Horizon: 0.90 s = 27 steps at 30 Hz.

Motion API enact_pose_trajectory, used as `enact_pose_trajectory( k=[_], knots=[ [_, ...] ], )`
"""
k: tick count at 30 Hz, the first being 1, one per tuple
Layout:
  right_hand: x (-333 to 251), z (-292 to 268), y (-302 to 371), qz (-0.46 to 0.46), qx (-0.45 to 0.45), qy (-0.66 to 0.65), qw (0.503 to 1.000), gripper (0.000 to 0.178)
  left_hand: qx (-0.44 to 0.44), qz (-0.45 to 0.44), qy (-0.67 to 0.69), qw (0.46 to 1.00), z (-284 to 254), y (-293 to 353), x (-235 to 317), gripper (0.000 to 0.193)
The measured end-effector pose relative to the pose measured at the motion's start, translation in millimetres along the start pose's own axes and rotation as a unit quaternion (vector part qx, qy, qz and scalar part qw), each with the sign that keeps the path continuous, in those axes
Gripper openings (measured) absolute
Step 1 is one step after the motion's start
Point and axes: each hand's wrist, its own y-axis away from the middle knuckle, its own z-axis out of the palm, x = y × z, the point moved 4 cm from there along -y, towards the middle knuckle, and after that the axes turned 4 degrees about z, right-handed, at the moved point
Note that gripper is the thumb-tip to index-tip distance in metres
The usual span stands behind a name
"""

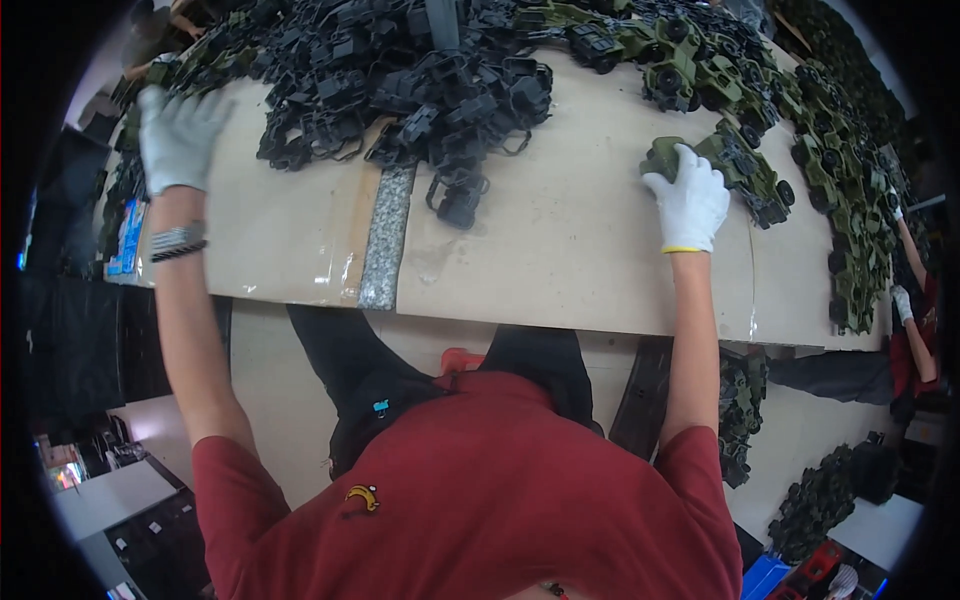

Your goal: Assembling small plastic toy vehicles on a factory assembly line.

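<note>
My left hand (182, 140), in a pale grey glove, is raised over the far left of the table, slightly blurred. Its fingers are spread and nothing shows in them. My right hand (692, 205), in a white glove with a yellow cuff, closes on a green toy vehicle (660, 154) at the right of the table. The fingers hide part of that toy. Right beside it lies another green and dark toy vehicle (752, 178) with black wheels. Between my hands, toward the far side, is a heap of dark grey plastic vehicle frames (400, 75).
Cardboard sheets (570, 240) cover the table, with a speckled strip (386, 240) showing between them. Rows of green toy vehicles (845, 200) line the right side. Another person's gloved hand (903, 303) is at the far right. A blue package (128, 235) stands at the left edge.
</note>
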Motion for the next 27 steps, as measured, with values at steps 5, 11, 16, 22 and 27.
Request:
enact_pose_trajectory(
  k=[5,11,16,22,27],
  knots=[
    [4.3,-25.6,15.3,-0.007,0.077,-0.193,0.978,0.051,-0.251,-0.195,-0.08,0.945,24.4,141.3,-120.6,0.049],
    [-74.2,-118.0,80.8,-0.301,0.071,-0.381,0.871,0.06,-0.379,-0.463,0.169,0.784,72.1,233.6,-177.3,0.103],
    [-119.0,-128.0,63.1,-0.412,-0.132,-0.596,0.676,0.045,-0.257,-0.42,0.14,0.859,43.7,232.2,-150.0,0.052],
    [-150.1,8.5,-57.4,-0.382,0.047,-0.277,0.88,0.069,-0.248,-0.398,0.163,0.868,12.0,229.8,-141.0,0.051],
    [-164.8,41.2,-73.1,-0.397,0.012,-0.245,0.884,0.073,-0.255,-0.361,0.176,0.88,5.3,236.1,-129.7,0.049]
  ],
)
